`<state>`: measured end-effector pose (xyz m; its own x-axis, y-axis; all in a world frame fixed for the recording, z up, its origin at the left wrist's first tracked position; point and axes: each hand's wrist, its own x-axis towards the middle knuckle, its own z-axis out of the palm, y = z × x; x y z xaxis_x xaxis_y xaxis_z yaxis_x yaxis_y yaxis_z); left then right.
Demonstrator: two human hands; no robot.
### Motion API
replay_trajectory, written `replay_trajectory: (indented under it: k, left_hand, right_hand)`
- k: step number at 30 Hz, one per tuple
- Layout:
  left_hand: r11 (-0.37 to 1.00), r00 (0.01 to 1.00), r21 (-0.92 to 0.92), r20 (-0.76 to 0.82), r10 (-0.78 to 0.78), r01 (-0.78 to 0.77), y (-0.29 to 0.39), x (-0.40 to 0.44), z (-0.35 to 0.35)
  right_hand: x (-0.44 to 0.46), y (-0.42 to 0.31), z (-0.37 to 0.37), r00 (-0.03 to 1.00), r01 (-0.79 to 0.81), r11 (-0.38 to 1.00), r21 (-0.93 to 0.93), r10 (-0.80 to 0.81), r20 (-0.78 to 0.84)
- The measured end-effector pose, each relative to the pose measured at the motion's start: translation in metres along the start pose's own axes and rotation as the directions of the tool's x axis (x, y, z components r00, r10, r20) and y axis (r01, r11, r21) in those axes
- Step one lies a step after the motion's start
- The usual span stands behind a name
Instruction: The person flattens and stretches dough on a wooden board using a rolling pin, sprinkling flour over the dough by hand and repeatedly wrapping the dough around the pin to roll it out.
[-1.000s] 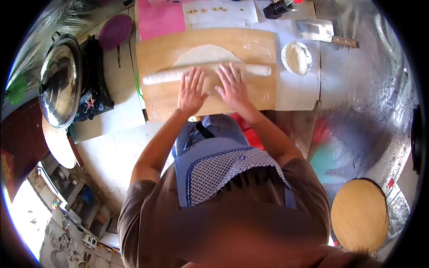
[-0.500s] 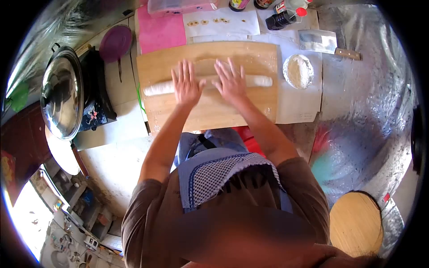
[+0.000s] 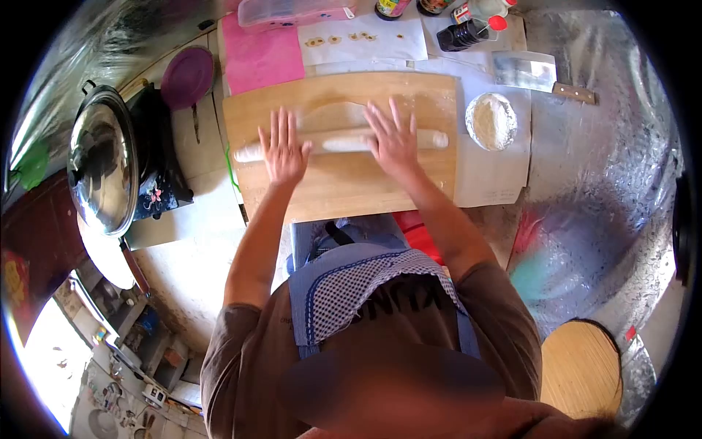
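Observation:
A long pale dough roll lies crosswise on the wooden board, partly covered by my hands. My left hand rests flat on its left part, fingers stretched forward and thumb out to the side. Farther right, my right hand presses flat on the roll with its fingers spread. Both palms face down, and neither hand grips the dough. Just right of the board stands a foil-rimmed bowl with white flour in it.
Beyond the bowl lies a cleaver with a wooden handle. Bottles and a plastic box stand at the back. To the left are a lidded pot on a stove and a purple pan-shaped utensil.
My hands have moved apart along the dough roll, the left one to the left and the right one to the right. More of the roll's middle shows between them.

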<state>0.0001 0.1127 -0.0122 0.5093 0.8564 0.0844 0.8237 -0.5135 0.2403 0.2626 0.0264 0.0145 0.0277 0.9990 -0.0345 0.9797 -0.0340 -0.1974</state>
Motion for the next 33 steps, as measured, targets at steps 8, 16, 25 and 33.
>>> replay_trajectory:
  k: [8, 16, 25, 33]
  left_hand:
    - [0.993, 0.977, -0.085, -0.190, -0.094, 0.079, -0.036, 0.096, 0.000]
    - [0.999, 0.990, -0.009, 0.131, 0.046, -0.045, -0.022, -0.056, -0.035]
    - [0.993, 0.995, 0.075, 0.039, 0.087, -0.090, -0.016, -0.076, -0.005]
    - [0.989, 1.000, 0.149, 0.009, -0.012, 0.010, -0.032, -0.025, -0.021]
  right_hand:
    - [0.104, 0.052, 0.008, 0.958, -0.072, 0.997, 0.023, 0.076, -0.278]
    - [-0.064, 0.013, -0.010, 0.999, 0.006, 1.000, 0.014, -0.005, -0.042]
    - [-0.082, 0.016, -0.008, 0.998, -0.040, 0.998, -0.058, 0.037, -0.045]
    - [-0.026, 0.050, -0.005, 0.958, -0.225, 0.969, -0.103, 0.201, -0.203]
